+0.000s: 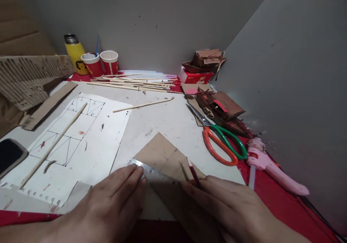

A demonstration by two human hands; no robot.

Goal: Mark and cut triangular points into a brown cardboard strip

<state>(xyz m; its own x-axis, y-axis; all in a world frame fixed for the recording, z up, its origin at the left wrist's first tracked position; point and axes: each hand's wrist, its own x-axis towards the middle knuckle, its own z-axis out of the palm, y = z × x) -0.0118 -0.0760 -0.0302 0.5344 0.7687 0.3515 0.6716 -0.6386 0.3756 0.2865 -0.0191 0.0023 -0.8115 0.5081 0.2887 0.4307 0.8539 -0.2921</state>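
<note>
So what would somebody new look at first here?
Probably the big scissors on the right, with one orange and one green handle, and the pink glue gun farther right. The yellow bottle at the back left would likely pop out too. In front, the left hand rests on a metal ruler atop brown cardboard, and the right hand holds a pencil.

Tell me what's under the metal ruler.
The metal ruler lies across brown cardboard, which shows beyond its far edge. The strip directly beneath is covered, so any marks there can't be seen. The right hand, holding a pencil, hides more cardboard.
</note>
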